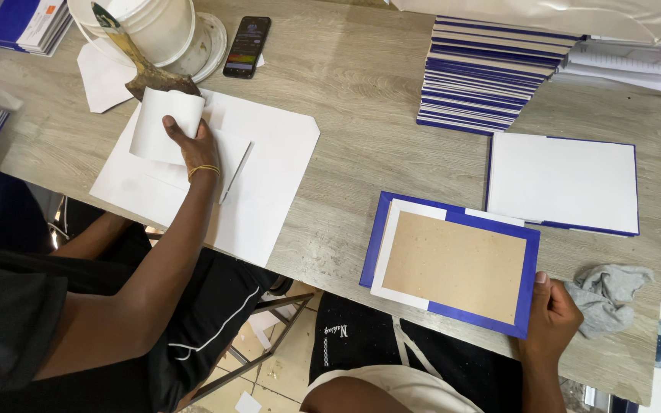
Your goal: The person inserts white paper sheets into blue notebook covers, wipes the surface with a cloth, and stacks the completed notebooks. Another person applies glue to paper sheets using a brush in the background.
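The left hand (189, 145) is seen from the back, so its fingertips are hidden under the curled white sheet (164, 122) it lifts; thumb and fingers look closed on the sheet's lower edge, pinching it. Of the right hand (551, 315) only the back and thumb show. The thumb lies against the blue cover (453, 264) at its 4 o'clock corner, and the other fingers are tucked under the table edge, so I cannot tell how they sit. A white bucket (154, 27) at 11 o'clock is cut off by the top of the view, and the glue-crusted brush (133, 57) leaning in it hides part of its rim.

The blue cover lies flat near the front edge of the grey wooden table (361, 99), toward 5 o'clock, slightly tilted. A brown board (453, 266) lies on it, leaving a blue border, with a white strip along its left side.

The curled sheet is raised over a spread of large white papers (269, 176) at 9 o'clock. A dark phone (246, 46) lies at 12 o'clock beside the bucket. A stack of blue-edged covers (491, 73) stands at 1 o'clock, and just below it lies another cover with its white face up (564, 182). A crumpled grey rag (610, 294) lies just right of the right hand.
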